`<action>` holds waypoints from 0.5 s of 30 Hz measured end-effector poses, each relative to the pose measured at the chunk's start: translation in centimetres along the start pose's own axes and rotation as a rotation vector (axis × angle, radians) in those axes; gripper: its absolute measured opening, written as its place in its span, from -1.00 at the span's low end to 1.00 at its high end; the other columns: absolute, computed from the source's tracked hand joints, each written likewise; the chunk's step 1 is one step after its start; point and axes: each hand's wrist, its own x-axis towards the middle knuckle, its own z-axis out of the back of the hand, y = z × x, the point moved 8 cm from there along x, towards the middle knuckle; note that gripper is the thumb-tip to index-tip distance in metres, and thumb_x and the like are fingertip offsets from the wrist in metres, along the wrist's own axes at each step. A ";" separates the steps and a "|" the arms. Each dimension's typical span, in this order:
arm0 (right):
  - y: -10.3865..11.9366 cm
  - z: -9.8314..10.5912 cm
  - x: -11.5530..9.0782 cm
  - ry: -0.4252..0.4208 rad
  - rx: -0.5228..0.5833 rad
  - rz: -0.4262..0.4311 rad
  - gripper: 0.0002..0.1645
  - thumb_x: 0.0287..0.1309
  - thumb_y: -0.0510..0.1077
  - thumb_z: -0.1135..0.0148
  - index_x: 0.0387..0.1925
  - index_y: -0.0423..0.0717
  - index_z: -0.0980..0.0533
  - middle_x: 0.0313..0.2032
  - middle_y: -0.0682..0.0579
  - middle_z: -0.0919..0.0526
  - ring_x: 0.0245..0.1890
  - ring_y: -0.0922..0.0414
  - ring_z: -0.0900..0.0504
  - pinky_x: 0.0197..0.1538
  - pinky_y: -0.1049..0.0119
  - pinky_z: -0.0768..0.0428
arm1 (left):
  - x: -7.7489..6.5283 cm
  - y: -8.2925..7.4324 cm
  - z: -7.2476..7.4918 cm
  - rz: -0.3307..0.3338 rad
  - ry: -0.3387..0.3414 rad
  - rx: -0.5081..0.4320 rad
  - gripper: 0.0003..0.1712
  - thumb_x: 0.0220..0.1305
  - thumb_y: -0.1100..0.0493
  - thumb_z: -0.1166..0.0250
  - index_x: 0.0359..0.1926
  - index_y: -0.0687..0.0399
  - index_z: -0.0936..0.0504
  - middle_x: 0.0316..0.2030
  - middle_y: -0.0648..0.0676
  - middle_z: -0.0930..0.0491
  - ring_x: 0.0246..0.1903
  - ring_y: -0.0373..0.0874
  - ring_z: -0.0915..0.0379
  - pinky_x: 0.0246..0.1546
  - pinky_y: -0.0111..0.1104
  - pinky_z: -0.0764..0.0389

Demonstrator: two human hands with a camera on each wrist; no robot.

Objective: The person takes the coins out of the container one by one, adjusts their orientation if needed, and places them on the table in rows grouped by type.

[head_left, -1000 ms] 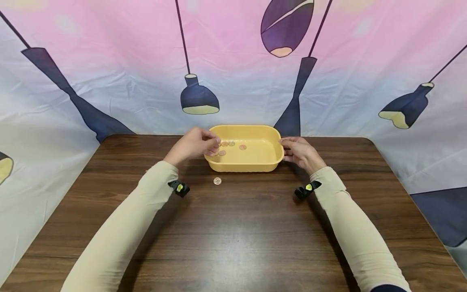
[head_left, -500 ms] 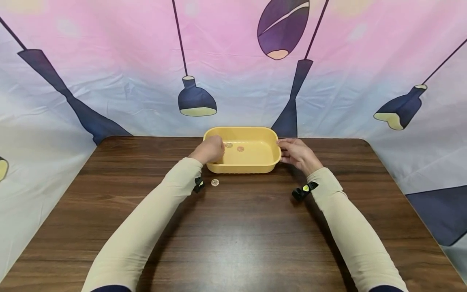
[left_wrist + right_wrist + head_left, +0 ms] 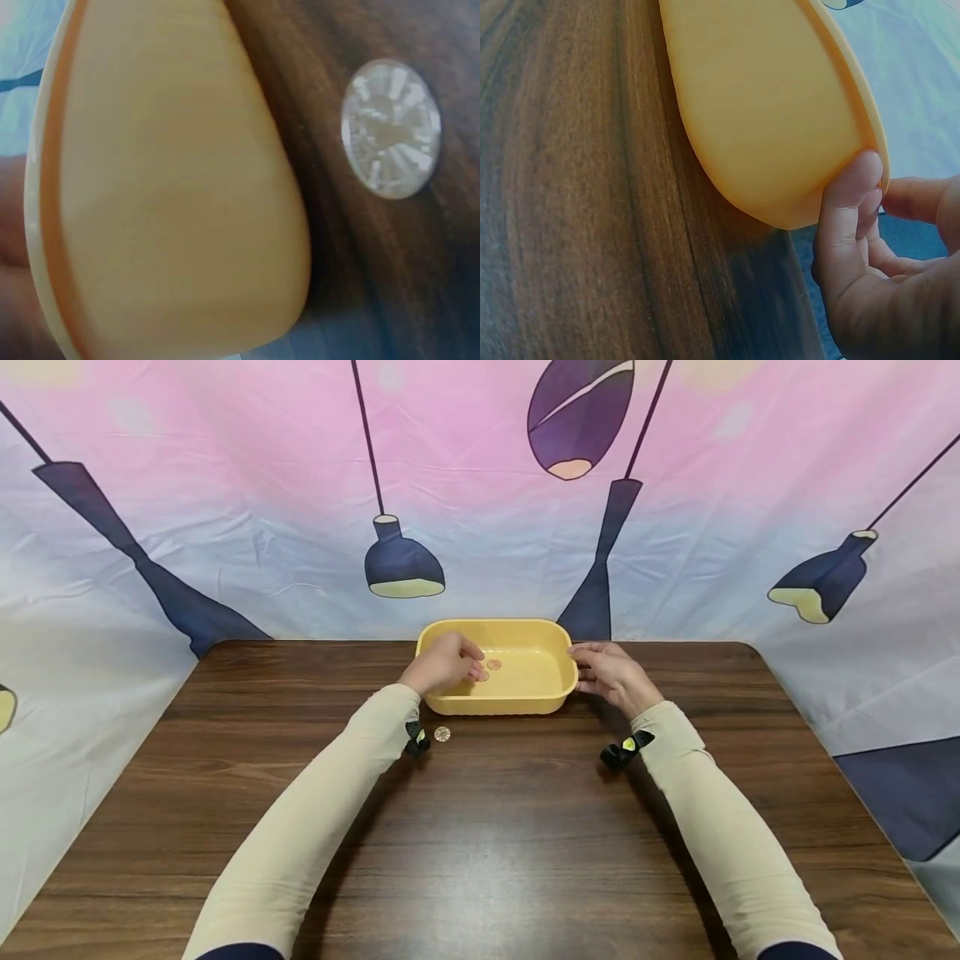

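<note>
A yellow oval-cornered plastic basin (image 3: 525, 703) stands at the table's back edge. My left hand (image 3: 441, 663) reaches over its left side, fingertips low beside small coin-sized discs (image 3: 494, 665) on the basin floor. Whether a disc is between those fingers I cannot tell. The left wrist view shows only part of that hand (image 3: 11, 262), behind the rim. My right hand (image 3: 889, 277) pinches the basin's right rim, thumb on the outer wall. One clear round disc (image 3: 391, 129) with a ray pattern lies on the table in front of the basin.
The brown wood-grain table (image 3: 480, 827) reaches toward me in front of the basin. Close behind its back edge hangs a cloth backdrop (image 3: 300, 560) printed with lamps. Both wrists wear black camera straps.
My left hand has come rightward from the basin's left rim into the basin, and its fingers now point at the discs near the middle. The right hand keeps its grip on the rim.
</note>
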 end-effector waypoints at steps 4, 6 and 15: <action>0.0 0.1 0.0 -0.002 -0.003 -0.001 -0.47 0.63 -0.14 -0.03 0.45 -0.33 -0.32 -0.31 0.06 -0.63 -0.43 0.24 -0.64 -0.40 0.48 -0.67 | 0.2 0.3 1.0 0.025 -0.110 0.087 -0.77 0.44 0.38 -0.20 -0.07 0.40 -0.76 -0.19 0.19 -0.75 -0.41 -0.11 -0.62 -0.37 -0.39 -0.58; -0.1 0.1 0.1 -0.005 -0.004 -0.005 -0.46 0.63 -0.14 -0.05 0.45 -0.33 -0.32 -0.32 0.06 -0.64 -0.43 0.24 -0.65 -0.40 0.48 -0.67 | 0.5 0.5 1.0 0.043 -0.119 0.132 -0.83 0.39 0.33 -0.32 -0.30 0.37 -0.78 -0.38 0.13 -0.71 -0.55 -0.18 -0.42 -0.47 -0.41 -0.43; -0.1 0.1 0.1 -0.008 -0.013 0.009 -0.43 0.62 -0.14 -0.05 0.47 -0.37 -0.30 -0.25 0.06 -0.62 -0.41 0.23 -0.65 -0.39 0.49 -0.66 | 1.1 1.2 0.2 0.066 -0.137 0.152 -0.81 0.20 0.21 -0.60 -0.34 0.22 -0.76 -0.34 0.07 -0.70 -0.45 -0.15 -0.46 -0.37 -0.37 -0.51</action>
